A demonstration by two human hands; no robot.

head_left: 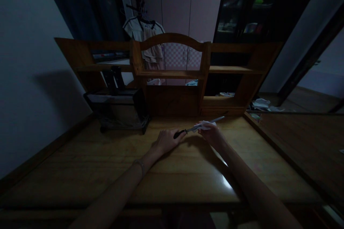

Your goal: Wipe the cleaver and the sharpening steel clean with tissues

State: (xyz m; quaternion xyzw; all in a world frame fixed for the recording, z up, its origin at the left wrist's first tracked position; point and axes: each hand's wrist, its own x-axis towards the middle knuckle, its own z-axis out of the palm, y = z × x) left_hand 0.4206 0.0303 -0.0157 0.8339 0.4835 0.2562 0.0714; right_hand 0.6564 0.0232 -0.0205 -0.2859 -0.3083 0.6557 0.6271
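Observation:
My left hand point(168, 140) is closed around the black handle of a knife point(191, 128) with a thin grey blade, held above the wooden desk. The blade points away to the right, and its tip comes out beyond a white tissue point(206, 125). That tissue is folded over the middle of the blade, pinched there by the fingers of my right hand point(212, 134). Dim light hides the finer shape of the handle.
The wooden desktop point(172, 175) spreads under both arms. At the back stands a wooden shelf unit point(172, 74). A dark rack point(122, 109) with black upright pieces sits at the back left. White crumpled items point(260, 104) lie beyond the right edge.

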